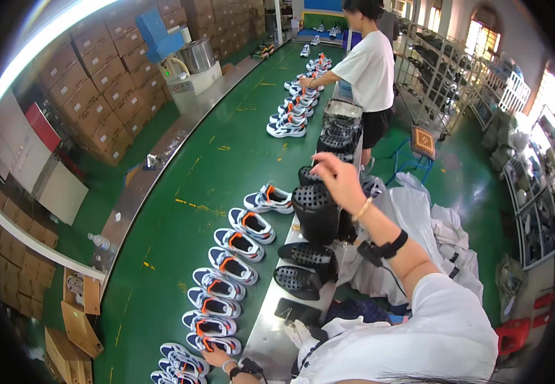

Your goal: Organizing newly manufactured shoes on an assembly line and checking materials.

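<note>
My left hand [215,356], low in the view, grips the near side of a white, navy and orange sneaker [226,345]. It is the nearest in a row of similar sneakers [234,265] along the green belt. A further cluster of sneakers [178,365] lies to its left. My right hand [340,182] is raised with fingers bent and apart, just above black perforated shoe-shaped pieces [314,201] stacked on the metal ledge; nothing shows clearly in it. Two more perforated pieces [306,269] lie nearer on the ledge.
A person [375,70] in a white shirt reaches over a farther group of sneakers [287,125]. A stool [422,142] and white cloth [399,224] are at the right. A dark flat object [298,312] lies on the ledge. Stacked cartons [101,77] stand beyond the belt's left edge.
</note>
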The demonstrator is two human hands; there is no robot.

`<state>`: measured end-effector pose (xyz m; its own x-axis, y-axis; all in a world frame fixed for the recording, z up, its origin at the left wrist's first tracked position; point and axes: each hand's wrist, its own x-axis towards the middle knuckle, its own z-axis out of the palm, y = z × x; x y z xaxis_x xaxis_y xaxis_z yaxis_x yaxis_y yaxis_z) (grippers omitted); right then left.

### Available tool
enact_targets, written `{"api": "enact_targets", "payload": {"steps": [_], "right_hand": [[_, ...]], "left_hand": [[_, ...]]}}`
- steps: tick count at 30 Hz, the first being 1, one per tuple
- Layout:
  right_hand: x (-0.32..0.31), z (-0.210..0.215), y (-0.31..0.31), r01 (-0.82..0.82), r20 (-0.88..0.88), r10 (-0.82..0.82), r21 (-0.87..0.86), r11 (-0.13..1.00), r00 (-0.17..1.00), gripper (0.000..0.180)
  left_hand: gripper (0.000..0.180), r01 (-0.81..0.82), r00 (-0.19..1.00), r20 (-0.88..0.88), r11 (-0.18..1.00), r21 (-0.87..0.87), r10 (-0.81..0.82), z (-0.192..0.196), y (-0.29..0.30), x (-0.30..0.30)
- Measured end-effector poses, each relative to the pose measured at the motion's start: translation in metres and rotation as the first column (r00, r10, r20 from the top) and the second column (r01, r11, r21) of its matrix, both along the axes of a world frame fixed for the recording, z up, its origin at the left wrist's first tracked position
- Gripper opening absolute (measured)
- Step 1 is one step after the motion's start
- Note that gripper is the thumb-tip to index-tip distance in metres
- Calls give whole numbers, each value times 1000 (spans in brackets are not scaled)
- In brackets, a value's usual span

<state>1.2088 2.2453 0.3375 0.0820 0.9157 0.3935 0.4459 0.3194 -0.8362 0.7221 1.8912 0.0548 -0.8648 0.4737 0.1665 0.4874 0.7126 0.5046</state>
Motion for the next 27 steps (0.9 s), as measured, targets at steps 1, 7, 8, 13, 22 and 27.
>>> {"api": "enact_targets", "payload": {"steps": [1,7,8,13,22,27], "right_hand": [[32,-11,15,52,55,-49,-51,997,997,28],[111,-79,52,-129,294,225,-312,941,929,52],[113,-78,54,-158,287,255,-320,934,924,52],[91,-81,65,-301,401,397,-281,911,826,55],[120,-60,51,-36,58,48,-195,980,997,46],[63,-18,14,-44,-180,21,-120,992,983,44]], "left_hand": [[37,7,999,31,1000,-5,-7,4,9,14],[39,135,965,241,984,-112,-105,5,1,-2],[28,147,973,186,987,-62,-133,3,-2,-3],[55,-28,999,-48,998,-48,26,20,-9,-42],[57,394,908,12,841,-371,-420,75,38,52],[71,390,909,181,613,-687,-375,60,53,35]]}}
